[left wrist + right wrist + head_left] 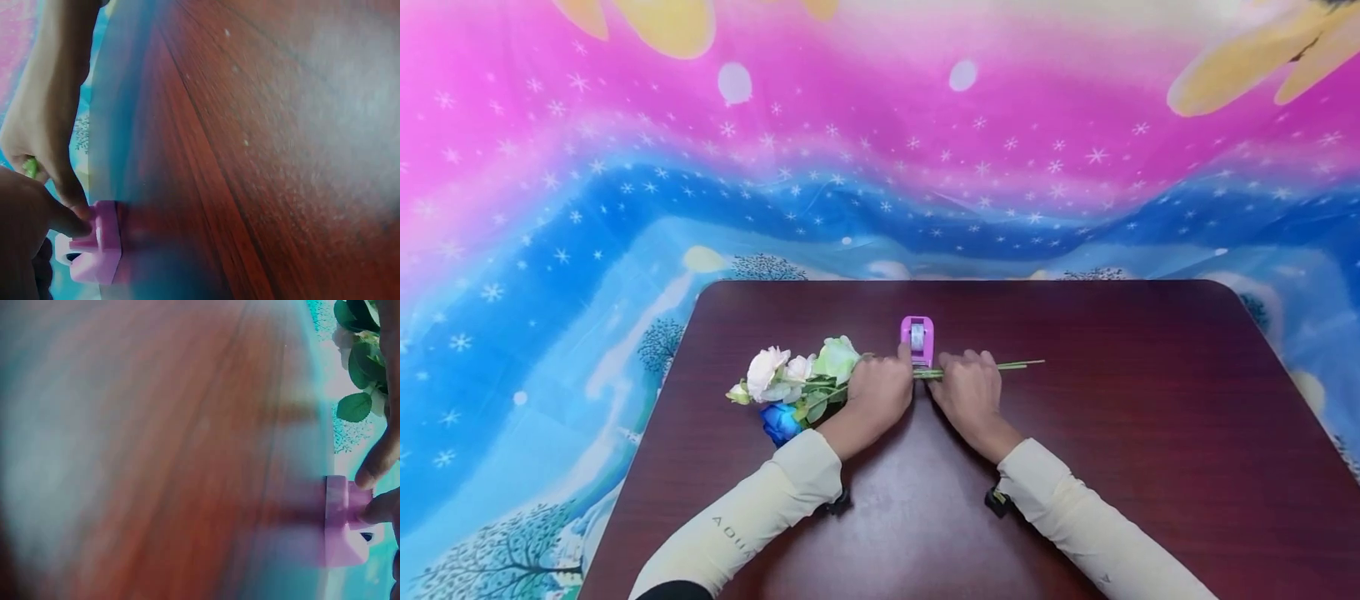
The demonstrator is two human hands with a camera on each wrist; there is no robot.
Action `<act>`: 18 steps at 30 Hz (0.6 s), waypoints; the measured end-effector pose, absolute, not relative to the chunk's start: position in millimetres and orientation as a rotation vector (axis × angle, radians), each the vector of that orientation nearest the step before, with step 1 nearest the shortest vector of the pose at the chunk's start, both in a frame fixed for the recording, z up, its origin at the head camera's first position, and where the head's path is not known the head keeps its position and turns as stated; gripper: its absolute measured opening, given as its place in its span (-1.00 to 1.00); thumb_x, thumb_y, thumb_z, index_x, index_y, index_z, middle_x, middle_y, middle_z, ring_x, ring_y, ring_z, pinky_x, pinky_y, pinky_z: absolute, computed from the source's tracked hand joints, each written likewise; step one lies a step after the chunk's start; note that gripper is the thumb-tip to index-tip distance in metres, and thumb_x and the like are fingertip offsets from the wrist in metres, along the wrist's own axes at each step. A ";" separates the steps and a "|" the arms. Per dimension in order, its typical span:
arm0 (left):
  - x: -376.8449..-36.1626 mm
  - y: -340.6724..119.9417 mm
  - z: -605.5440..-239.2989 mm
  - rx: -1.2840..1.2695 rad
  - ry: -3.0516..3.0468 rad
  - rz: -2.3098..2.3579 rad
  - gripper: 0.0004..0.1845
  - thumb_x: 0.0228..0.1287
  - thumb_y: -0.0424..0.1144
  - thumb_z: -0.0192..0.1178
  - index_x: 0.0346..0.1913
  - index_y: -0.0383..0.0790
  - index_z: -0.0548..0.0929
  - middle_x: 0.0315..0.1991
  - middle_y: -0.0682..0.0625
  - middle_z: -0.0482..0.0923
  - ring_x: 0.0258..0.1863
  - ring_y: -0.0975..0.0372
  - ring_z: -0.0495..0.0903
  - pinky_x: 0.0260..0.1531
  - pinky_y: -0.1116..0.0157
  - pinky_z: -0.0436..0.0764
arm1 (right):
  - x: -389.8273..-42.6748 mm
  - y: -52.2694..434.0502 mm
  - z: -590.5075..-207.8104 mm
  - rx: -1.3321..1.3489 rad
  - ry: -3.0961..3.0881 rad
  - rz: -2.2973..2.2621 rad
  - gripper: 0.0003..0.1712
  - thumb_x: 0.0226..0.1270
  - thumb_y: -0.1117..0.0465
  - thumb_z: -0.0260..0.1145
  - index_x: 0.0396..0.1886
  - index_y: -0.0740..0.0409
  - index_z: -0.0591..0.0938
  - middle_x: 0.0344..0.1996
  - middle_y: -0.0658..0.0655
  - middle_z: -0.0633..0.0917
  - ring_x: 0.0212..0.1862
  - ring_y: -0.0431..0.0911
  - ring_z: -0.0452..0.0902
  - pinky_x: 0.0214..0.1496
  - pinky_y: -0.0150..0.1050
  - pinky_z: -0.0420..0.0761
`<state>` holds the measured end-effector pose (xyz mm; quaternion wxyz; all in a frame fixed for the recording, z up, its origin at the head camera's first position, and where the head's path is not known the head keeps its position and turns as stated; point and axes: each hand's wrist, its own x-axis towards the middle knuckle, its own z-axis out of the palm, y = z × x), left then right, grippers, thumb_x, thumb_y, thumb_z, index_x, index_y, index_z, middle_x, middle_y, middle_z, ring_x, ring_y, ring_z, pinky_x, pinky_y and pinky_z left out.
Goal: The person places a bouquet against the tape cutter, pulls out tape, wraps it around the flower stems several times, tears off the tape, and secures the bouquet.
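Your left hand [877, 390] and right hand [967, 390] grip the flower stems [1018, 365] mid-desk [1150, 433]; both forefingers touch the pink tape dispenser [917, 337] toward the far edge.

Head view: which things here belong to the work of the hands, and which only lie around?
In the work:
- left hand and right hand, both on the flower stems
- flower bunch
- pink tape dispenser, touched by fingertips

Only around:
- dark wooden table
- colourful backdrop cloth
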<state>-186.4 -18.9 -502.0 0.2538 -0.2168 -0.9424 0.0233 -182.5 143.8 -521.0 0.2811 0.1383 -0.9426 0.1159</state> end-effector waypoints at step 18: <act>-178.6 -41.6 -480.4 -0.890 -2.750 -0.183 -0.91 0.15 -0.40 0.34 -0.27 -0.19 0.73 -0.39 0.01 0.67 -0.39 0.14 0.64 -0.36 0.21 0.55 | -165.7 163.7 -484.4 0.617 -2.943 0.607 -0.83 0.47 0.09 0.31 -0.28 0.08 0.60 -0.51 -0.05 0.57 -0.36 -0.13 0.41 -0.17 -0.16 0.44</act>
